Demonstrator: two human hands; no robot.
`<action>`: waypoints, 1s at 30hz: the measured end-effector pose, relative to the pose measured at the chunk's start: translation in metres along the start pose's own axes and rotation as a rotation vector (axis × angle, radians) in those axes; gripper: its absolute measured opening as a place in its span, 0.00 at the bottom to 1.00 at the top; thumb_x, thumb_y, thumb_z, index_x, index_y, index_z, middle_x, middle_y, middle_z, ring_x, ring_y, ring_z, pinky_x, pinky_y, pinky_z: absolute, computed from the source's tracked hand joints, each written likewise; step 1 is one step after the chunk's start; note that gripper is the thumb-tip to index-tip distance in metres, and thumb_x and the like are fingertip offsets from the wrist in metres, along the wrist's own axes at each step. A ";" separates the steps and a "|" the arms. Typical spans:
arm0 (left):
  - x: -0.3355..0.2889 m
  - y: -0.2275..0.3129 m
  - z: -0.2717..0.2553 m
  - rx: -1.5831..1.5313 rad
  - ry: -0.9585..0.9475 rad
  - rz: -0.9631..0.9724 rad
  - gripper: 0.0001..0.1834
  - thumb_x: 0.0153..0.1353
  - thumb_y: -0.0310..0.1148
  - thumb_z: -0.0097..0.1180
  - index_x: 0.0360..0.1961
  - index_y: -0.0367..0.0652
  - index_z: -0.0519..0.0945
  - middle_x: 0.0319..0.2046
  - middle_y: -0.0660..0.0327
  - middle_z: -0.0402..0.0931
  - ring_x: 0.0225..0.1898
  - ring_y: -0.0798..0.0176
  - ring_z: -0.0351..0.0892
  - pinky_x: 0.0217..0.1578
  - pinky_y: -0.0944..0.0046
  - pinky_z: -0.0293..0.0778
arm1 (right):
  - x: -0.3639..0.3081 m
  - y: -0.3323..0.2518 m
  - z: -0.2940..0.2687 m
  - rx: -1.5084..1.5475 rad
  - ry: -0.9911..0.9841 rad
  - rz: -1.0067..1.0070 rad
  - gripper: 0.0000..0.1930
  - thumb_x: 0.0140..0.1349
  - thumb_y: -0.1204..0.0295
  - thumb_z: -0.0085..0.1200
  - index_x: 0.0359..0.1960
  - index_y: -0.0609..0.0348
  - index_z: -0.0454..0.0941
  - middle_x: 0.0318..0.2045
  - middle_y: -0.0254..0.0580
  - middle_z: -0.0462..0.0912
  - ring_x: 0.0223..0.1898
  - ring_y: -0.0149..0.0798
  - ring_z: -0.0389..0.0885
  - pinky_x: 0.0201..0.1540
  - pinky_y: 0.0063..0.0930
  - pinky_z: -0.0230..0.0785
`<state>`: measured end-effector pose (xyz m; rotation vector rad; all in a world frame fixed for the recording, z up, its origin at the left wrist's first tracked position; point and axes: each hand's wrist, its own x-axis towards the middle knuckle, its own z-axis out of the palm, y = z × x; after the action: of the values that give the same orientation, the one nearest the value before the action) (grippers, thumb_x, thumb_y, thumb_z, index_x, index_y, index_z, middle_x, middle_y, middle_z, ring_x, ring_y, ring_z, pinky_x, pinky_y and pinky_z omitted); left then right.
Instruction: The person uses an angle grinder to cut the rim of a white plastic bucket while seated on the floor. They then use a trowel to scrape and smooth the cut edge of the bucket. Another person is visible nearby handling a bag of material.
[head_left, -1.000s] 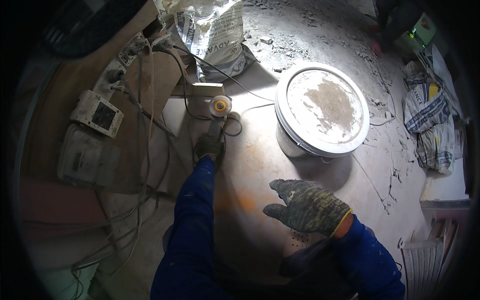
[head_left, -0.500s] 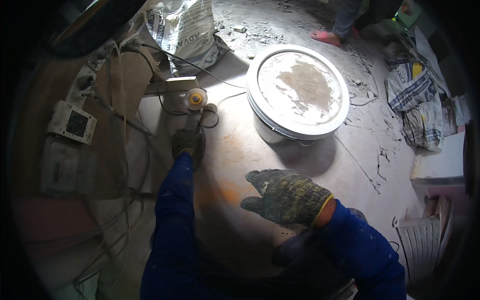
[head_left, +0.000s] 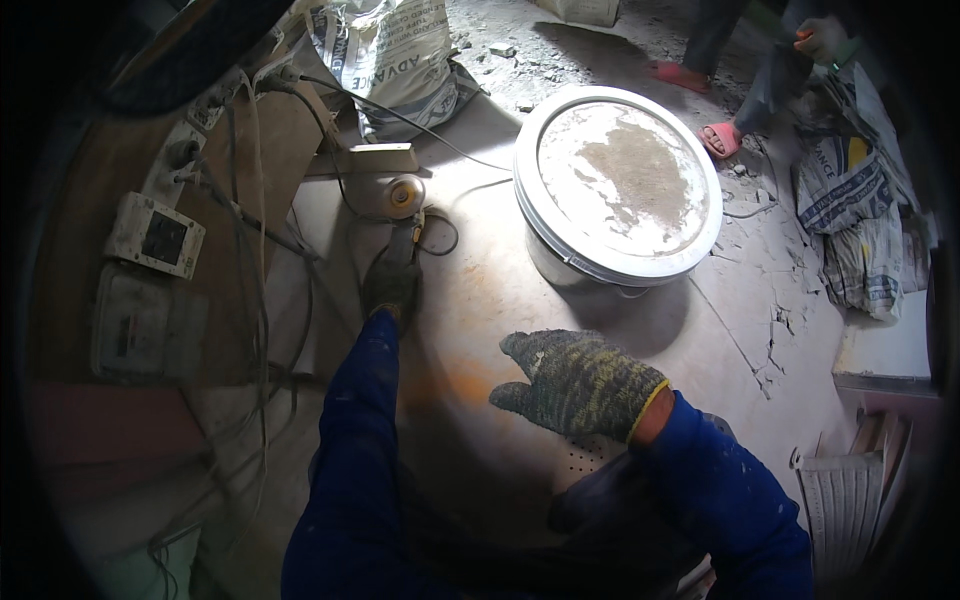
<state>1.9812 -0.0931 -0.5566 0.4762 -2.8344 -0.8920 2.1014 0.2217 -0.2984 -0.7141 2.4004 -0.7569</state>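
Observation:
My left hand (head_left: 392, 284), in a dark work glove, is wrapped round the body of an angle grinder (head_left: 405, 235) low over the pale floor. The grinder's round disc (head_left: 404, 198) with a yellow centre points away from me; whether it touches the floor I cannot tell. A black cord loop shows beside the tool. My right hand (head_left: 590, 385), in a dark green knitted glove with a yellow cuff, hangs in front of me with thumb and fingers apart and nothing in it. Beyond it stands a white lidded bucket (head_left: 620, 185), its lid smeared with grey-brown dust.
Cables and a socket box (head_left: 158, 236) crowd the left, by a brown board (head_left: 255, 175). A wood strip (head_left: 380, 158) lies past the disc. A printed sack (head_left: 385, 60) stands behind; more sacks (head_left: 850, 205) lie right. Another person's pink-sandalled foot (head_left: 720, 140) is beyond the bucket.
The scene has shifted slightly right in view. The other person has stepped, and a second sandalled foot and a hand now show at the upper right. Both my hands keep their poses.

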 end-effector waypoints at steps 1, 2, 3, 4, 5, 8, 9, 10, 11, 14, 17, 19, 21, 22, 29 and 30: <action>-0.003 0.007 -0.007 0.005 -0.062 -0.030 0.22 0.59 0.47 0.60 0.47 0.42 0.85 0.43 0.40 0.84 0.48 0.42 0.84 0.49 0.47 0.78 | 0.003 0.002 0.001 -0.013 0.011 -0.016 0.31 0.68 0.48 0.52 0.58 0.66 0.77 0.50 0.62 0.84 0.52 0.61 0.83 0.57 0.51 0.74; -0.004 0.014 -0.014 0.011 -0.123 -0.058 0.22 0.59 0.47 0.60 0.48 0.42 0.85 0.43 0.40 0.84 0.48 0.42 0.84 0.49 0.47 0.78 | 0.006 0.003 0.002 -0.025 0.026 -0.032 0.31 0.68 0.48 0.52 0.58 0.66 0.76 0.50 0.62 0.84 0.52 0.61 0.83 0.57 0.51 0.74; -0.005 0.021 -0.019 0.013 -0.125 -0.055 0.22 0.59 0.46 0.60 0.48 0.43 0.85 0.44 0.41 0.84 0.48 0.41 0.84 0.49 0.48 0.78 | 0.010 0.005 0.003 -0.026 0.010 -0.037 0.32 0.68 0.48 0.52 0.58 0.66 0.76 0.50 0.62 0.84 0.52 0.61 0.83 0.57 0.51 0.74; -0.004 0.028 -0.024 0.066 -0.191 -0.046 0.23 0.57 0.46 0.62 0.50 0.43 0.85 0.44 0.42 0.84 0.49 0.41 0.84 0.50 0.48 0.78 | 0.013 0.008 0.003 -0.028 -0.006 -0.040 0.32 0.68 0.48 0.52 0.59 0.66 0.76 0.50 0.62 0.84 0.52 0.61 0.83 0.57 0.51 0.74; -0.004 0.034 -0.027 0.115 -0.197 -0.006 0.25 0.55 0.45 0.65 0.51 0.44 0.84 0.45 0.43 0.84 0.49 0.41 0.83 0.50 0.48 0.78 | 0.017 0.010 0.004 -0.056 -0.026 -0.022 0.32 0.68 0.48 0.52 0.59 0.66 0.76 0.50 0.63 0.84 0.52 0.60 0.83 0.57 0.51 0.74; -0.002 0.040 -0.028 0.022 -0.187 -0.066 0.29 0.51 0.45 0.70 0.54 0.44 0.84 0.46 0.45 0.85 0.50 0.42 0.84 0.51 0.50 0.78 | 0.026 0.018 0.005 -0.003 0.003 -0.080 0.32 0.68 0.48 0.52 0.59 0.67 0.76 0.50 0.62 0.84 0.52 0.61 0.83 0.58 0.51 0.74; -0.001 0.039 -0.025 -0.028 -0.199 -0.154 0.30 0.51 0.46 0.71 0.54 0.44 0.84 0.47 0.45 0.85 0.51 0.42 0.84 0.52 0.50 0.78 | 0.028 0.023 0.004 0.012 -0.029 -0.067 0.31 0.68 0.48 0.52 0.58 0.67 0.77 0.49 0.62 0.84 0.52 0.61 0.84 0.58 0.51 0.74; -0.001 0.035 -0.021 -0.052 -0.164 -0.118 0.31 0.50 0.46 0.72 0.55 0.44 0.84 0.47 0.46 0.85 0.51 0.43 0.84 0.52 0.50 0.78 | 0.031 0.027 0.003 0.030 -0.063 -0.054 0.31 0.68 0.48 0.51 0.57 0.67 0.77 0.49 0.62 0.84 0.52 0.61 0.84 0.57 0.51 0.74; 0.000 0.030 -0.015 -0.059 -0.152 -0.119 0.32 0.49 0.45 0.73 0.55 0.44 0.84 0.47 0.46 0.85 0.51 0.43 0.84 0.53 0.50 0.78 | 0.033 0.032 0.003 0.035 -0.073 -0.059 0.31 0.68 0.48 0.51 0.57 0.66 0.77 0.49 0.61 0.85 0.52 0.61 0.84 0.57 0.51 0.74; 0.012 0.008 -0.003 0.055 -0.129 -0.137 0.31 0.50 0.47 0.72 0.54 0.44 0.84 0.48 0.48 0.86 0.51 0.45 0.85 0.53 0.51 0.78 | 0.044 0.043 -0.001 0.057 -0.086 -0.074 0.29 0.69 0.47 0.51 0.54 0.65 0.79 0.48 0.60 0.85 0.51 0.60 0.84 0.57 0.51 0.74; 0.046 -0.012 -0.022 0.338 -0.313 -0.014 0.26 0.56 0.48 0.65 0.53 0.45 0.85 0.47 0.49 0.86 0.49 0.44 0.85 0.53 0.50 0.79 | 0.060 0.034 -0.004 0.017 0.067 -0.100 0.25 0.68 0.49 0.53 0.49 0.60 0.80 0.48 0.57 0.85 0.49 0.59 0.85 0.55 0.51 0.75; 0.087 -0.018 -0.060 0.622 -0.478 0.233 0.24 0.61 0.49 0.61 0.51 0.46 0.85 0.46 0.50 0.86 0.49 0.44 0.85 0.52 0.50 0.79 | 0.080 0.022 -0.012 0.270 0.107 -0.188 0.20 0.67 0.53 0.55 0.46 0.57 0.81 0.47 0.54 0.84 0.47 0.56 0.84 0.53 0.51 0.75; 0.129 -0.012 -0.108 0.801 -0.528 0.423 0.20 0.65 0.48 0.56 0.49 0.47 0.86 0.43 0.52 0.86 0.46 0.46 0.85 0.49 0.49 0.80 | 0.111 0.003 -0.026 0.360 0.246 -0.296 0.15 0.66 0.57 0.57 0.43 0.56 0.81 0.42 0.52 0.84 0.44 0.56 0.84 0.48 0.50 0.75; 0.149 -0.005 -0.132 0.785 -0.398 0.526 0.18 0.67 0.46 0.54 0.47 0.47 0.86 0.41 0.53 0.86 0.43 0.47 0.86 0.46 0.48 0.80 | 0.132 -0.010 -0.035 0.354 0.396 -0.381 0.12 0.66 0.60 0.58 0.40 0.56 0.80 0.38 0.51 0.84 0.41 0.57 0.84 0.45 0.49 0.75; 0.211 0.086 -0.194 -1.447 -0.041 -0.430 0.18 0.72 0.51 0.52 0.47 0.50 0.84 0.30 0.65 0.80 0.29 0.65 0.78 0.33 0.59 0.77 | 0.363 -0.079 -0.126 0.283 0.726 -0.221 0.15 0.65 0.58 0.57 0.39 0.57 0.85 0.39 0.54 0.87 0.46 0.55 0.85 0.50 0.47 0.77; 0.220 0.098 -0.196 -1.567 -0.088 -0.334 0.21 0.71 0.56 0.54 0.46 0.51 0.83 0.28 0.64 0.80 0.29 0.62 0.77 0.33 0.58 0.76 | 0.385 -0.087 -0.132 0.192 0.695 -0.238 0.17 0.65 0.57 0.58 0.42 0.58 0.85 0.41 0.54 0.87 0.48 0.55 0.85 0.52 0.47 0.77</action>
<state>1.7911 -0.1955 -0.3333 0.5769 -1.2730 -2.6442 1.7700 -0.0279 -0.2701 -0.7515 2.8048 -1.5165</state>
